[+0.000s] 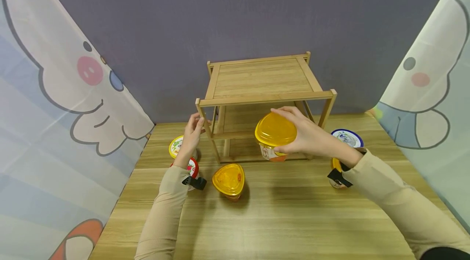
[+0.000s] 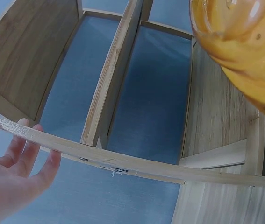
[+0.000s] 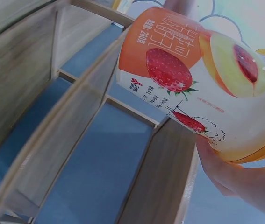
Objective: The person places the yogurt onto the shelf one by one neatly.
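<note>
My right hand (image 1: 299,131) grips a jar with a rounded-triangular yellow lid (image 1: 275,129), thumb and fingers around its lid end. The jar is up in front of the wooden shelf's lower openings, apart from the table. In the right wrist view, strawberries and a cut peach are printed on the jar's side (image 3: 169,70). My left hand (image 1: 191,133) holds the front left post of the two-tier wooden shelf (image 1: 264,78). The left wrist view has its fingertips (image 2: 50,165) at the shelf's wooden bar (image 2: 137,163).
Another yellow-lidded jar (image 1: 229,180) stands on the table in front of the shelf. Left of it are containers with a yellow-rimmed lid (image 1: 176,145) and a red-rimmed lid (image 1: 192,167). A blue-rimmed lid (image 1: 346,137) and a partly hidden yellow-lidded jar (image 1: 335,180) are at right.
</note>
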Demonstrator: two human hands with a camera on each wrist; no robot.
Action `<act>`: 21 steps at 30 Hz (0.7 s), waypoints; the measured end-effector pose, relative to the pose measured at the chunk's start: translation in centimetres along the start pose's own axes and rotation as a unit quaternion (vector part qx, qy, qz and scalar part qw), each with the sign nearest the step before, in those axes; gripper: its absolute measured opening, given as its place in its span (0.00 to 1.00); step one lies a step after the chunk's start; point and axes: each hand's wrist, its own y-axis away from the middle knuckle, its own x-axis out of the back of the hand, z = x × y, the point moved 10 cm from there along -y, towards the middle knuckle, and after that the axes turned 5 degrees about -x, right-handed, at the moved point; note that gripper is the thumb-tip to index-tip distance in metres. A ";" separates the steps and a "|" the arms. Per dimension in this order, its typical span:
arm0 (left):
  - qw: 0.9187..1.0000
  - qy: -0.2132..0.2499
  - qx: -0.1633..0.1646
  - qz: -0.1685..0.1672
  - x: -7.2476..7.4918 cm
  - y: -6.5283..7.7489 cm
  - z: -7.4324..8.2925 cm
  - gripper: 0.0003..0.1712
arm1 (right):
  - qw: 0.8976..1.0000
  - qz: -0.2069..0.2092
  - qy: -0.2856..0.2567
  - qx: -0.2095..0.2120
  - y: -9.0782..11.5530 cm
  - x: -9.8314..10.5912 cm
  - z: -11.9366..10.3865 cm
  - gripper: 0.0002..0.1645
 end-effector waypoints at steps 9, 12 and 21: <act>1.000 -0.002 -0.004 -0.006 -0.2 -0.1 0.1 0.17 | 1.000 -0.006 0.001 -0.006 -1.7 1.0 -1.4 0.53; 1.000 -0.002 -0.005 -0.005 -0.1 -0.1 0.0 0.17 | 1.000 -0.009 0.000 -0.001 -2.3 1.3 -2.0 0.53; 1.000 -0.013 -0.004 -0.005 0.0 0.0 0.0 0.18 | 1.000 -0.016 0.002 0.013 -4.2 2.4 -3.9 0.53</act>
